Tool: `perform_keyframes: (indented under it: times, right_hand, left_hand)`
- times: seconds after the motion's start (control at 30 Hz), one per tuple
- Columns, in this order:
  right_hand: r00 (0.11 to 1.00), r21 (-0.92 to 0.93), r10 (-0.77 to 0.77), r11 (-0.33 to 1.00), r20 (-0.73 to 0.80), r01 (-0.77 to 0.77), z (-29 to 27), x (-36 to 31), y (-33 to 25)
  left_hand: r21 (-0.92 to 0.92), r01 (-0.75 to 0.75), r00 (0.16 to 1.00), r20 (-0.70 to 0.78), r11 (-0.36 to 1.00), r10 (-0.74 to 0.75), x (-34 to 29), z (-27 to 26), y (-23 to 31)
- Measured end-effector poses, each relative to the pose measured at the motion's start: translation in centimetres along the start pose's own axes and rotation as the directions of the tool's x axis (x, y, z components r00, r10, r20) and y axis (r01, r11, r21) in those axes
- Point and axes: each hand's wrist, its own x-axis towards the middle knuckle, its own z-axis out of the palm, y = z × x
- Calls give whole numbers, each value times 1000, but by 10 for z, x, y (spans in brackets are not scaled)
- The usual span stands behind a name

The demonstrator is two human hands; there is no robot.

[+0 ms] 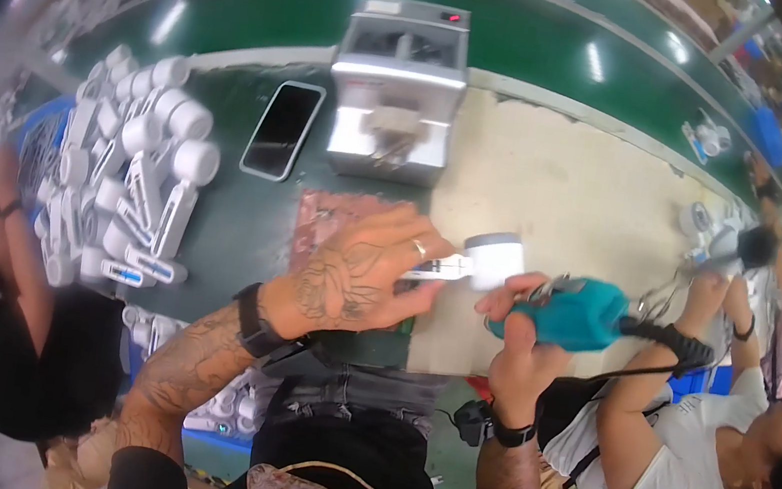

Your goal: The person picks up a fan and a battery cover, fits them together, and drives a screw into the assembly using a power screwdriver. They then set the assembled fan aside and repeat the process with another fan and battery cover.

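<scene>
While the left hand (pixel 362 266) has its grip closed around the handle of a white handheld device (pixel 494 262), the right hand (pixel 527 361) has its grip closed around a teal corded power tool (pixel 571 314). The device's cylindrical, grey-rimmed head projects to the right of the left fingers, above the cream sheet (pixel 561 189) that covers the right part of the worktop (pixel 223 219). The tool is just beside this head; its working end is hidden by the right fingers, so contact cannot be determined. A black cord (pixel 674 345) leaves the tool's right end.

Beneath the left hand, a reddish mat (pixel 327 215) is partly visible. Beyond it stands a silver box-shaped machine (pixel 398 94) with a small red indicator. A smartphone (pixel 284 130), screen dark, lies to the machine's left. Farther left, similar white devices form a heap (pixel 135 166). One co-worker in a white shirt (pixel 682 460) is at the right; another person in black (pixel 41 354) is at the left.
</scene>
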Motion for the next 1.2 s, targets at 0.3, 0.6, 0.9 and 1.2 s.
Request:
perform_keyframes:
  times: [0.3,0.6,0.9,1.2]
  right_hand:
    - [977,319,-158,942,144,105,78,16,-39]
    - [960,228,-207,960,186,163,111,34,-25]
    - [957,149,-238,965,169,213,111,35,-19]
    - [942,134,-256,964,218,231,106,34,-18]
  left_hand:
    - [72,98,976,-203,993,-82,-55,-14,-19]
    - [53,127,978,-172,990,-117,-59,-10,-27]
    - [8,49,965,-259,999,-45,-56,-9,-29]
    - [-58,108,979,-170,993,-116,-58,-13,-28]
